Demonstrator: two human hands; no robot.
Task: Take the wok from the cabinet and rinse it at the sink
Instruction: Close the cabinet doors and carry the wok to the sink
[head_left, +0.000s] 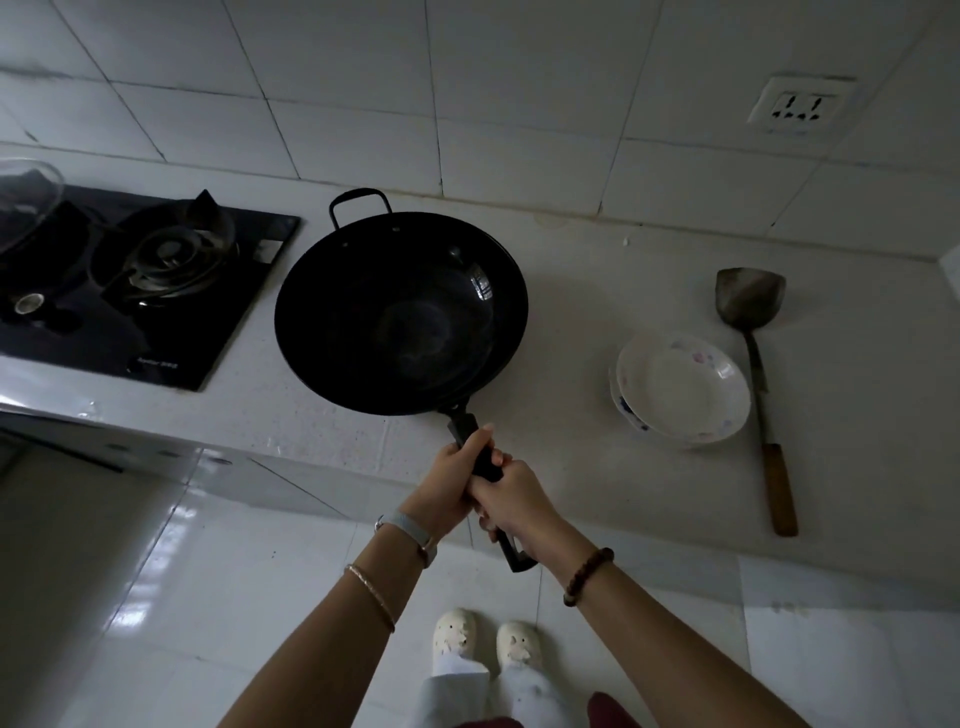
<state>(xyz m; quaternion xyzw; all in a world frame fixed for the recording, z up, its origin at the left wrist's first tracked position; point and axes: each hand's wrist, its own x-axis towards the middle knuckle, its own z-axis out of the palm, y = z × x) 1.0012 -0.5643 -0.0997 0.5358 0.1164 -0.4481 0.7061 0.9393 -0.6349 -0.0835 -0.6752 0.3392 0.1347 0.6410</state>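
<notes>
A black wok (400, 317) with a loop handle at its far rim hangs over the white countertop (587, 291), its bowl facing up and empty. Both hands hold its long dark handle. My left hand (452, 480) grips the handle closer to the bowl. My right hand (511, 501) grips it just behind, with the handle's end sticking out below the wrist. No sink or cabinet is in view.
A black gas hob (156, 291) sits to the left, with a glass lid (26, 202) at its far left. To the right lie stacked white plates (680, 389) and a metal spatula (753, 358) with a wooden grip. A wall socket (797, 106) is above.
</notes>
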